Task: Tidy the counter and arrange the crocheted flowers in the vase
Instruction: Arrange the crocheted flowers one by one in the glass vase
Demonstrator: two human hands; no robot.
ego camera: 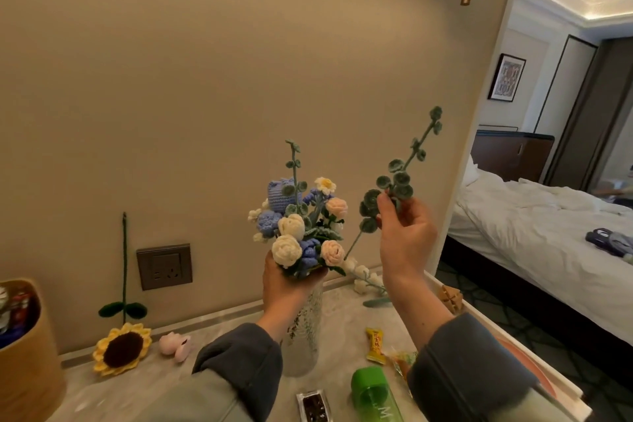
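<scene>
A clear ribbed glass vase (306,329) stands on the marble counter (164,377). My left hand (286,288) grips a crocheted bouquet (301,226) of white, blue and peach flowers just over the vase mouth. My right hand (404,233) holds a green crocheted eucalyptus sprig (399,181) up to the right of the bouquet, its stem slanting down toward the vase. A crocheted sunflower (122,348) leans head-down against the wall at left. A white lily-of-the-valley stem (364,279) lies on the counter behind my right wrist.
A wooden bin (29,363) stands at the far left. A pink earbud case (175,345), a yellow snack packet (375,345), a dark snack packet (313,408) and a green bottle (375,394) lie on the counter. A wall socket (164,266) sits behind; a wooden puzzle (451,298) is at the right edge.
</scene>
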